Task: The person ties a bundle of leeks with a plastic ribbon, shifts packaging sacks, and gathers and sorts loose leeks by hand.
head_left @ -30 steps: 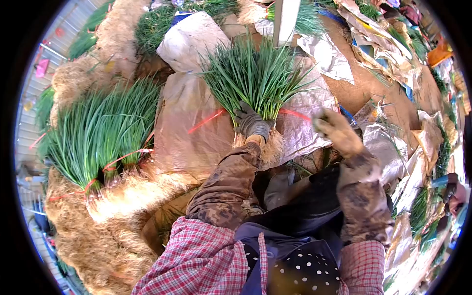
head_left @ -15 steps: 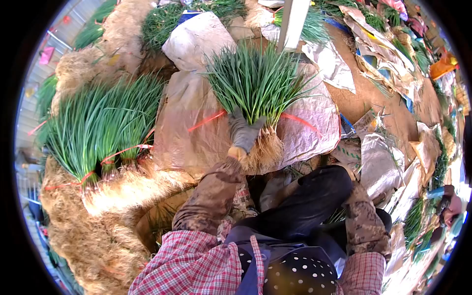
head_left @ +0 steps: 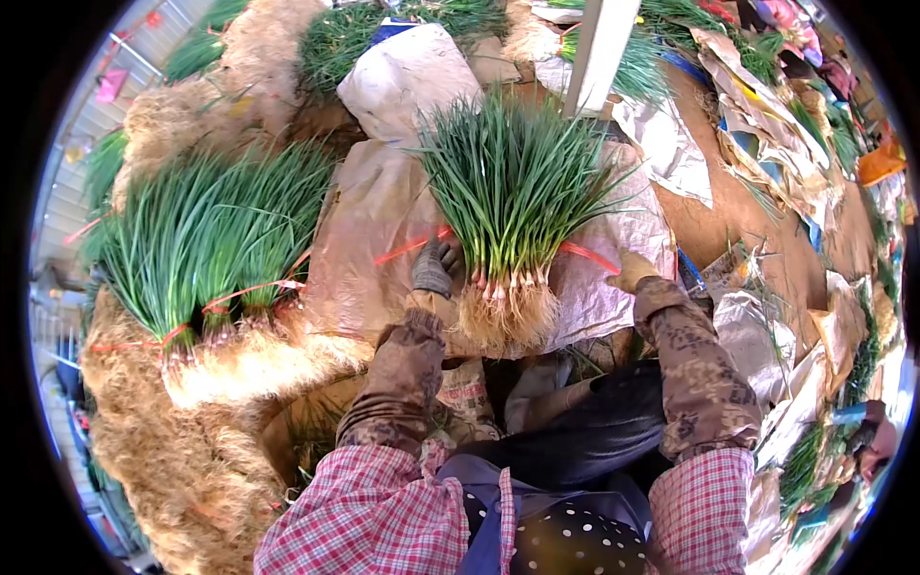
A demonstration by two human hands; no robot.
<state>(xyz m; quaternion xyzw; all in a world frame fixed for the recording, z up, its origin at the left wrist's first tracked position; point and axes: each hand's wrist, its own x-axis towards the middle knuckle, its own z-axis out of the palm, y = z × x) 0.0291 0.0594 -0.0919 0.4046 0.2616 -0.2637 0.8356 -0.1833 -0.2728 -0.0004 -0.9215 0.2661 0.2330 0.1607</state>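
Note:
A bunch of green onions (head_left: 517, 192) with pale hairy roots lies on a pinkish sack (head_left: 369, 211). Beneath the bunch runs a red strap (head_left: 589, 257), its two ends showing at either side. My left hand (head_left: 434, 268), in a grey glove, is just left of the roots, near the strap's left part; whether its fingers grip anything is unclear. On the other side, my right hand (head_left: 633, 271), in a yellowish glove, has its fingertips closed at the strap's right end.
Tied onion bunches (head_left: 192, 249) stand at the left on a heap of roots (head_left: 182, 450). A white stuffed sack (head_left: 410, 81) and a post (head_left: 601, 57) are beyond the bunch. Loose sacks (head_left: 757, 335) lie at the right, with people at the far right.
My left hand has let go of the bunch and moved left beside the roots. My right hand, low by my knee half a second ago, has come up to the strap's right end.

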